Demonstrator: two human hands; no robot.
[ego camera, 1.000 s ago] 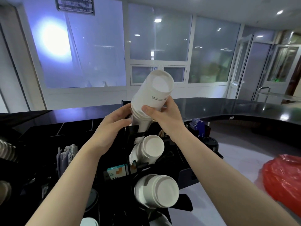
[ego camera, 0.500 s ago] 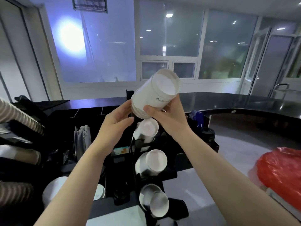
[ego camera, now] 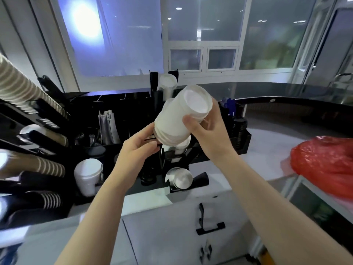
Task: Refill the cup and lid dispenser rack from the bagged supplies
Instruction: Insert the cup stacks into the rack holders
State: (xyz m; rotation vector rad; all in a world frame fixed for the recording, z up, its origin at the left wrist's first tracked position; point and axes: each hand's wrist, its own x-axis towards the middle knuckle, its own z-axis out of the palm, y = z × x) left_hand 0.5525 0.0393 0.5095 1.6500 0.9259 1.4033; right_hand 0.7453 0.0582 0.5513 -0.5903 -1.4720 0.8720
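**Cup stack held over the rack**

A glazed wall w/ frosted panes and ceiling-light reflections is seen behind a curved black counter (ego camera: 286, 92); below it, white cabinet doors (ego camera: 191, 236) w/ black handles. A black dispenser rack (ego camera: 158, 111) is set along the counter edge.

A stack of white cups (ego camera: 181, 115) is held in the air just in front of the rack's centre column. Its long axis is tilted: closed bottoms are pointed up and to the right, toward the camera; the nested rims are pointed down and to the left, toward the rack.

The stack is gripped near its upper end by the right hand (ego camera: 208, 131), thumb curled across the near side, fingers wrapped behind; the forearm is raised from lower right. The rim end is met by the left hand (ego camera: 137, 148), fingers loosely bent, tips touching the lowest rims; a firm grip can't be confirmed.

Ribbed brown cup stacks (ego camera: 24, 90) are seen slanting at far left. A white cup stack (ego camera: 87, 175) is seated low in the rack. A red plastic bag (ego camera: 324, 165) is seen at right, well apart from the hands.
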